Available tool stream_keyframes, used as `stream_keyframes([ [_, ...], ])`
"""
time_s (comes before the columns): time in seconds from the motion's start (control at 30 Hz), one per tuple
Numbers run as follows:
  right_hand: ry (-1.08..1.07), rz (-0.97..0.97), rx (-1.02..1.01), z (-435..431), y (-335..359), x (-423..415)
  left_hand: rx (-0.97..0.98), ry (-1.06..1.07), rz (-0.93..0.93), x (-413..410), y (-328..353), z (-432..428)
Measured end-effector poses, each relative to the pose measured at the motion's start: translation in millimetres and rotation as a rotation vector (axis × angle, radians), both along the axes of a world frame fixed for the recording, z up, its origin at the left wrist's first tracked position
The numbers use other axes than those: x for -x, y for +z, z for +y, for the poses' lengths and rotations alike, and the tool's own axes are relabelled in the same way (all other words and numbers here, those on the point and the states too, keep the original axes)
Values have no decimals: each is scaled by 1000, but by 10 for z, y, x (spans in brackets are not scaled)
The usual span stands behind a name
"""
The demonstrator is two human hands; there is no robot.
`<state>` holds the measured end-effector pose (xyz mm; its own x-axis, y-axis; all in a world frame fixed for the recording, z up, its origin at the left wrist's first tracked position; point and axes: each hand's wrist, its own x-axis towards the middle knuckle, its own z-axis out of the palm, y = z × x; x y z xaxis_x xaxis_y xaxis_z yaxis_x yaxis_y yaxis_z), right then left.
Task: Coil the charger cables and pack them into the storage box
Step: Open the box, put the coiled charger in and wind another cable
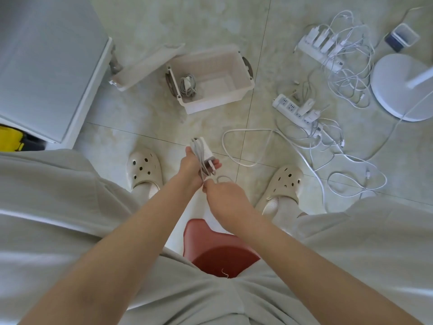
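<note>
Gripping a blocky white charger [206, 151], left hand [192, 165] fingers curled; right hand [223, 195] fingers pinching its thin cable [223, 177].

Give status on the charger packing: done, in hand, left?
Done: one coiled charger lies in the storage box. In hand: the left hand holds a second charger with cable wound round it; the right hand pinches the loose end. Left: chargers plugged into the near power strip and far power strip, tangled cables on the floor.

Translucent plastic storage box [236, 89], glossy floor tiles [150, 24]
</note>
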<state>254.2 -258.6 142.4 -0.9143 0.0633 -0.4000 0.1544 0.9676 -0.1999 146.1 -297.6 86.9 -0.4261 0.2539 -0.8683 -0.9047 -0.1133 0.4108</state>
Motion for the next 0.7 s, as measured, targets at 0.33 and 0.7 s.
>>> stream_keyframes([
  [0.33,-295,-162,395,409,-359,-218,-383,96,-60,346,243,-192],
  [0.7,-304,-93,196,943,-197,-58,-36,-850,453,338,505,-236],
])
